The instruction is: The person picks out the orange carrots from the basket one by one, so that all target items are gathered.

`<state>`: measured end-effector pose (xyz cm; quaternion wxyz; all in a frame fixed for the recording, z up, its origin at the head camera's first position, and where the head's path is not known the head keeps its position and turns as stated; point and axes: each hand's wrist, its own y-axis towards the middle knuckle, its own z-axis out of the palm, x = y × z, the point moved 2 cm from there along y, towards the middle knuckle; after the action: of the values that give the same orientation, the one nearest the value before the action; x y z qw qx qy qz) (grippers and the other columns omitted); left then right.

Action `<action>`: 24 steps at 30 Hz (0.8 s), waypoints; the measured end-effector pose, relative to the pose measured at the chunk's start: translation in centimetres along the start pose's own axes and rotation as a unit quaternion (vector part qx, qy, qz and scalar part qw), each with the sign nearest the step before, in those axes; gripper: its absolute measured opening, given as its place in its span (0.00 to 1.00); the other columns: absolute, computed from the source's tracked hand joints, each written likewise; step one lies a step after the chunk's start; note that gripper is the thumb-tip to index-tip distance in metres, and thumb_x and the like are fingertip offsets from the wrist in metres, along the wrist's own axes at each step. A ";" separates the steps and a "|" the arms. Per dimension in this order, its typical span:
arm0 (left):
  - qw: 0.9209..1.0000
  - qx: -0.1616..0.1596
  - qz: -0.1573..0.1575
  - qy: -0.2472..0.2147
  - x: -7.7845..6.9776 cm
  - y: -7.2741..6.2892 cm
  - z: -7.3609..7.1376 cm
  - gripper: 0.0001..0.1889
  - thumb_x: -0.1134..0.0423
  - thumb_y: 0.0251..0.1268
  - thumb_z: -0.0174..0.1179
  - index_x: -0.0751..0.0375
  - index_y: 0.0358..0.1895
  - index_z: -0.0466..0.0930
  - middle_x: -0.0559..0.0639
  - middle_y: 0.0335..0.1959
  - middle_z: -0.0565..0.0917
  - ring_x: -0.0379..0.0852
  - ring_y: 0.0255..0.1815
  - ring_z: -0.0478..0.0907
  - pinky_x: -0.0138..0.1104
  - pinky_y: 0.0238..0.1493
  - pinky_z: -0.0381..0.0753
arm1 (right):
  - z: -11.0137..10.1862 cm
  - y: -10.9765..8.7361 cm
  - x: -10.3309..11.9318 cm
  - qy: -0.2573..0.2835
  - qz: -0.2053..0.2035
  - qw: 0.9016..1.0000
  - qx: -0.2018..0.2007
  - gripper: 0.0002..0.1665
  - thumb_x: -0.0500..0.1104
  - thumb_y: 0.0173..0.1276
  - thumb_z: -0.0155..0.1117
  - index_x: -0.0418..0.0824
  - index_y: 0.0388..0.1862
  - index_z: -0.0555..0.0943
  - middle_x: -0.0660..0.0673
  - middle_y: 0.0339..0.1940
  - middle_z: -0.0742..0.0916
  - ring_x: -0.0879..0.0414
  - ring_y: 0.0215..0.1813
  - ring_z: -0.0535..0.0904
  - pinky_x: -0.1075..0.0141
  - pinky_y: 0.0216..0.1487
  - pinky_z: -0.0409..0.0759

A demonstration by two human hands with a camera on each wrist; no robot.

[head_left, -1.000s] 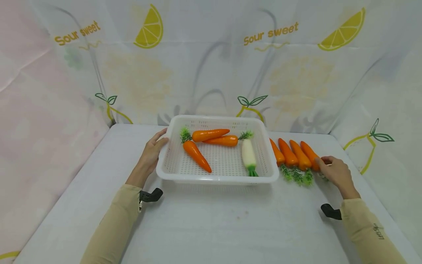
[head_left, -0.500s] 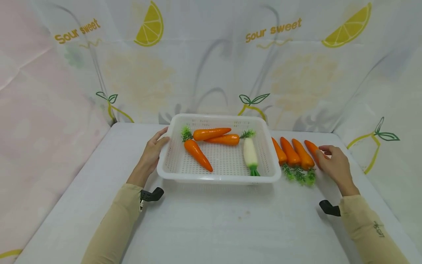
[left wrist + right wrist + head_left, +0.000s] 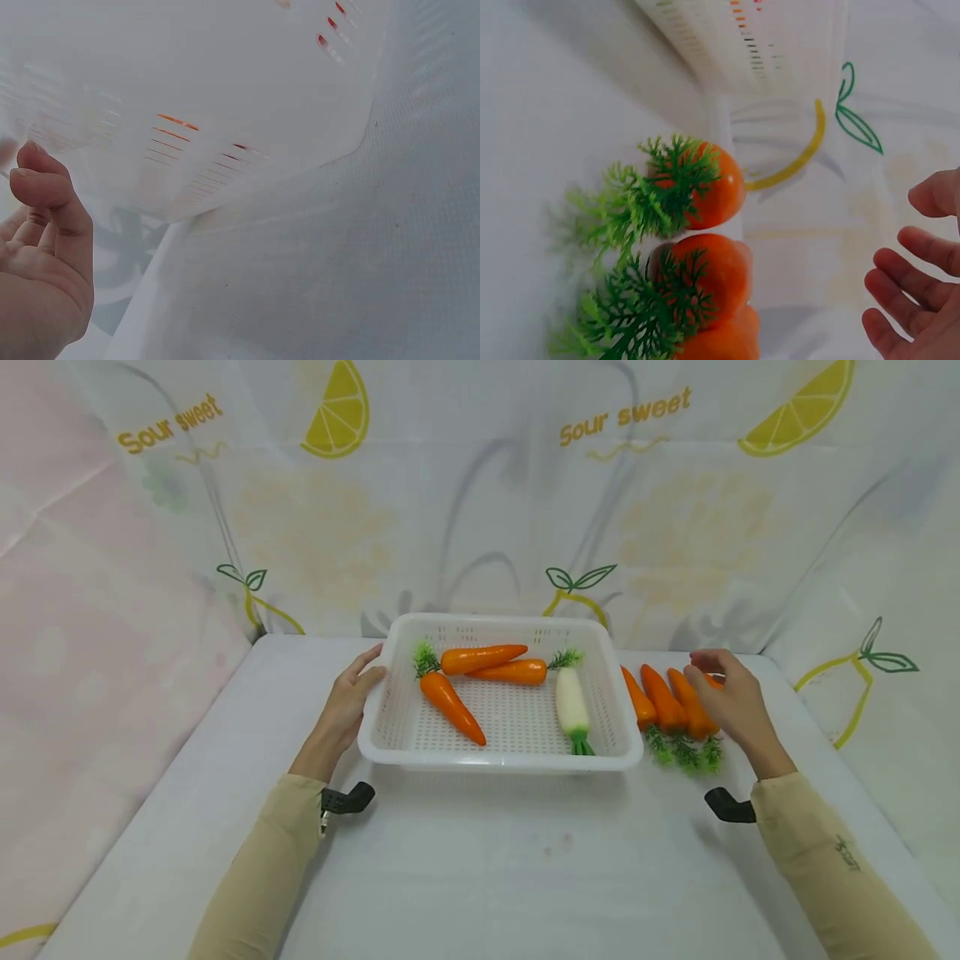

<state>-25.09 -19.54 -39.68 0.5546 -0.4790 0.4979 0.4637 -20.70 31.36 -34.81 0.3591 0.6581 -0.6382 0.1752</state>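
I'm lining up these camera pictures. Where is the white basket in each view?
Head: the white basket sits near the centre.
Left wrist: the white basket spans the top, to right of centre.
Right wrist: part of the white basket shows at top centre.
Shared landmark: the white table, rightward in left wrist, leftward in right wrist.

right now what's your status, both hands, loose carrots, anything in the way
Left hand at left side of basket. Right hand near loose carrots, fingers apart. In head view, basket and right hand partly hide carrots.

Carrots [image 3: 663,700] right of basket [image 3: 517,718] (more inside)
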 end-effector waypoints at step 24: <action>1.000 -0.005 0.007 -0.003 0.2 0.1 0.0 0.27 0.52 0.70 0.52 0.40 0.71 0.59 0.49 0.55 0.78 0.38 0.43 0.80 0.32 0.39 0.82 | 1.4 1.8 5.5 0.022 -0.055 0.998 -0.003 0.26 0.53 0.72 0.51 0.35 0.59 0.71 0.37 0.56 0.78 0.44 0.57 0.71 0.45 0.64 0.66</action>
<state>-25.16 -19.52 -39.85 0.5502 -0.4772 0.4970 0.4718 -22.05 26.59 -31.57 0.3842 0.6872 -0.5934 0.1676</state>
